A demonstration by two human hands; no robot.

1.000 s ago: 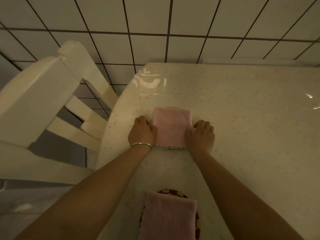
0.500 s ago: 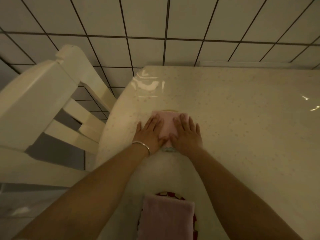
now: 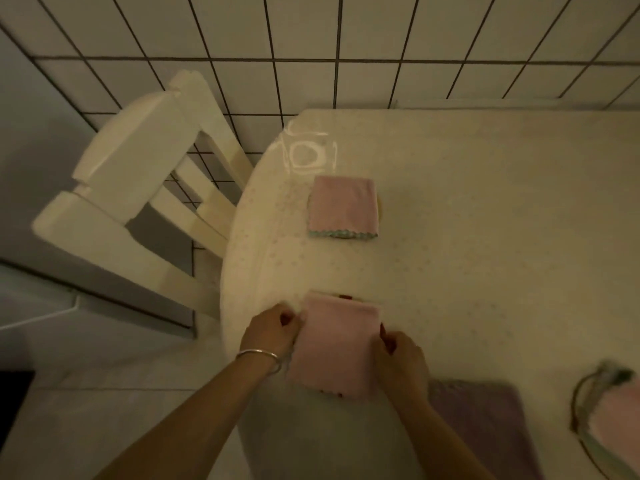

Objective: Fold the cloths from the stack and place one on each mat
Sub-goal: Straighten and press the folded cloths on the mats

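Both hands are now off the far cloth (image 3: 342,206), which is lying folded near the tabletop's (image 3: 485,220) far-left corner, hiding most of its mat. I'm seeing the left hand (image 3: 272,332) and right hand (image 3: 401,355) pinching the side edges of the near cloth (image 3: 337,348) by the left edge, fingers curled, red mat (image 3: 345,297) peeking out beyond it. A purple cloth (image 3: 485,420) is lying just right of the right hand. Another mat (image 3: 585,403) with a pink cloth (image 3: 620,414) is sitting at the near right. A white chair (image 3: 138,188) is standing left of the table.

Left hand (image 3: 273,329) and right hand (image 3: 398,355) curled, pinching inward
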